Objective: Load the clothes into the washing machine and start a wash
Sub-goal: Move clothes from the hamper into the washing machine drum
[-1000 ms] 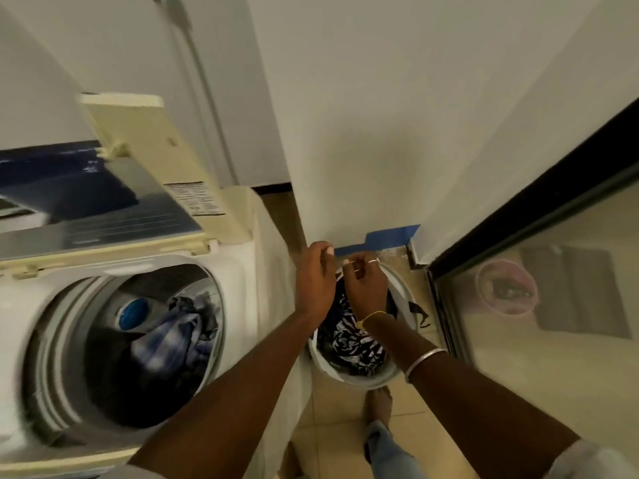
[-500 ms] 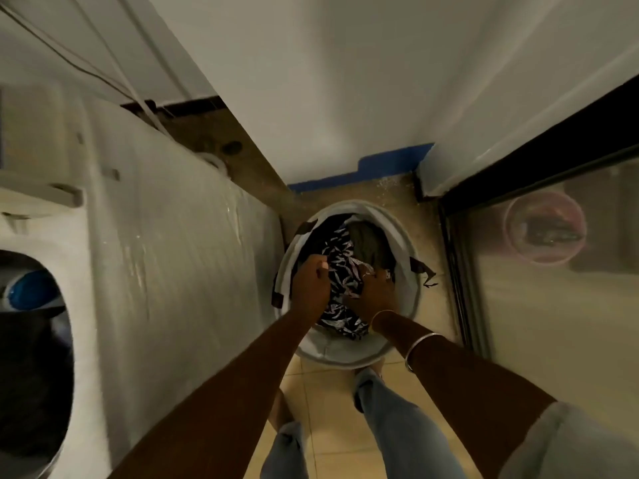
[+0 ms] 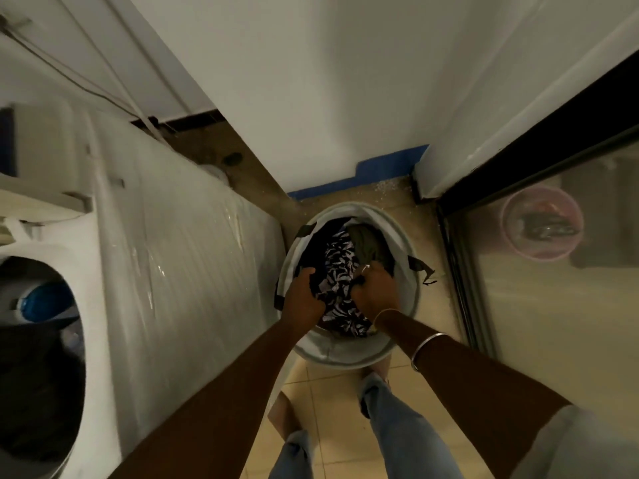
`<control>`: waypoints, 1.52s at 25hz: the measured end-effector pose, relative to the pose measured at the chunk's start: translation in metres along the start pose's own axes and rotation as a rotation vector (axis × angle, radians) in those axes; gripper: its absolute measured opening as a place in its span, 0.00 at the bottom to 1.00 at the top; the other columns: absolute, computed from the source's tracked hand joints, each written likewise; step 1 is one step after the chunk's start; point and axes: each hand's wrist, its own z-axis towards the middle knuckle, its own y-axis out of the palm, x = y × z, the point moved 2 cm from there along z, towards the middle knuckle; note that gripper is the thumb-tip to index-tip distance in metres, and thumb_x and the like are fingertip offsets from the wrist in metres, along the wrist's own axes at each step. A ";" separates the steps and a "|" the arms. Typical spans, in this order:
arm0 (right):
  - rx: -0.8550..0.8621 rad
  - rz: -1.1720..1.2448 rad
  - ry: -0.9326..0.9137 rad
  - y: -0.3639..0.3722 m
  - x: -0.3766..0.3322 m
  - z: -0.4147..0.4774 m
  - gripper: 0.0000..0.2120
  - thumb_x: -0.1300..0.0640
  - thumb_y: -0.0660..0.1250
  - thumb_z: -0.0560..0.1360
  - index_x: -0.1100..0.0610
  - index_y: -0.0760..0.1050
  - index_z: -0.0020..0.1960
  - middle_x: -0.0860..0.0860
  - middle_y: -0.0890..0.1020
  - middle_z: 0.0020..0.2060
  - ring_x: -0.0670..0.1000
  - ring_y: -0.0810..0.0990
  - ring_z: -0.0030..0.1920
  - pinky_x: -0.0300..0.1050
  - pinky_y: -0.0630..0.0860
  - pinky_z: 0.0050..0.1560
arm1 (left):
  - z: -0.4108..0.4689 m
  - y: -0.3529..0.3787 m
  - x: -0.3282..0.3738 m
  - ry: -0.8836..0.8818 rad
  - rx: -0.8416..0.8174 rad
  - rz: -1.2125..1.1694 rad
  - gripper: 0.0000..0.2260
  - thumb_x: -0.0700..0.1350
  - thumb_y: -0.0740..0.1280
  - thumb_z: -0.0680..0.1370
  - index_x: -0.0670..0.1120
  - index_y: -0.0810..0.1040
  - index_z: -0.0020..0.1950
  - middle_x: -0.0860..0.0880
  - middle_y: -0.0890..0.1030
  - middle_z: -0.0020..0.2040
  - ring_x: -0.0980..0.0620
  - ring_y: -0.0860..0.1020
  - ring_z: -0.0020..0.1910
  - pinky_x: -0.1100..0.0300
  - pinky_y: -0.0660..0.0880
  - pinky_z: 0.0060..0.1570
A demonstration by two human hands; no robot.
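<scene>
Tiled floor (image 3: 345, 406), basket (image 3: 345, 354) w/ clothes: left hand (image 3: 304, 299) & right hand (image 3: 378, 293) both gripping patterned garment (image 3: 340, 271) lying btwn them; washer (image 3: 166, 257) standing left.

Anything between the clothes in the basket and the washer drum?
Nothing loose. The left hand and right hand grip the clothes in the basket; the drum is uncovered. Only the washer's own side wall lies between, so lift over it.

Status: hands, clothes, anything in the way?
Left hand and right hand both gripping patterned garment. Garment inside laundry basket, not yet lifted. Washing machine drum open on left; nothing seen blocking.
</scene>
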 end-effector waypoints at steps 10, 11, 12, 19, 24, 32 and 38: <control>0.262 0.865 -0.348 -0.108 -0.160 -0.100 0.07 0.61 0.65 0.75 0.57 0.75 0.53 0.52 0.81 0.45 0.55 0.82 0.48 0.59 0.79 0.52 | -0.095 -0.062 0.116 0.304 0.185 -0.097 0.11 0.48 0.66 0.80 0.49 0.76 0.62 0.53 0.80 0.54 0.52 0.79 0.56 0.55 0.76 0.60; 0.302 0.807 -0.415 -0.117 -0.165 -0.115 0.13 0.55 0.66 0.77 0.55 0.73 0.60 0.46 0.80 0.49 0.52 0.81 0.51 0.53 0.80 0.53 | -0.109 -0.073 0.123 0.284 0.203 -0.174 0.11 0.49 0.66 0.80 0.50 0.76 0.62 0.54 0.80 0.53 0.52 0.79 0.55 0.56 0.76 0.59; 0.340 0.728 -0.463 -0.123 -0.163 -0.129 0.21 0.50 0.67 0.77 0.54 0.69 0.67 0.41 0.78 0.53 0.49 0.79 0.55 0.47 0.79 0.55 | -0.124 -0.085 0.132 0.268 0.221 -0.257 0.09 0.49 0.67 0.79 0.51 0.77 0.59 0.55 0.80 0.51 0.52 0.80 0.54 0.57 0.77 0.57; 0.208 0.168 -0.391 -0.077 -0.133 -0.189 0.64 0.32 0.79 0.59 0.51 0.43 0.80 0.50 0.55 0.78 0.51 0.58 0.77 0.51 0.62 0.75 | -0.220 -0.176 0.168 0.386 0.227 -0.708 0.26 0.47 0.72 0.62 0.45 0.80 0.60 0.47 0.84 0.54 0.46 0.82 0.56 0.45 0.78 0.59; 0.162 0.381 -0.309 -0.054 -0.217 -0.224 0.29 0.49 0.75 0.70 0.53 0.70 0.68 0.48 0.79 0.57 0.54 0.79 0.62 0.45 0.76 0.58 | -0.291 -0.241 0.166 0.367 0.112 -1.169 0.13 0.39 0.63 0.71 0.41 0.82 0.53 0.43 0.85 0.50 0.43 0.83 0.50 0.52 0.82 0.48; 0.175 0.839 -0.593 -0.038 -0.407 -0.303 0.08 0.55 0.59 0.81 0.54 0.74 0.57 0.53 0.82 0.51 0.54 0.81 0.53 0.52 0.80 0.53 | -0.333 -0.371 0.048 0.252 0.296 -1.629 0.17 0.45 0.60 0.74 0.41 0.81 0.58 0.42 0.83 0.54 0.42 0.82 0.50 0.47 0.76 0.60; -0.083 0.797 -0.508 0.040 -0.500 -0.311 0.17 0.70 0.57 0.81 0.70 0.67 0.69 0.55 0.70 0.64 0.25 0.71 0.48 0.16 0.63 0.48 | -0.338 -0.420 -0.026 0.127 0.420 -1.586 0.20 0.53 0.61 0.81 0.42 0.77 0.66 0.44 0.85 0.52 0.47 0.85 0.41 0.57 0.82 0.32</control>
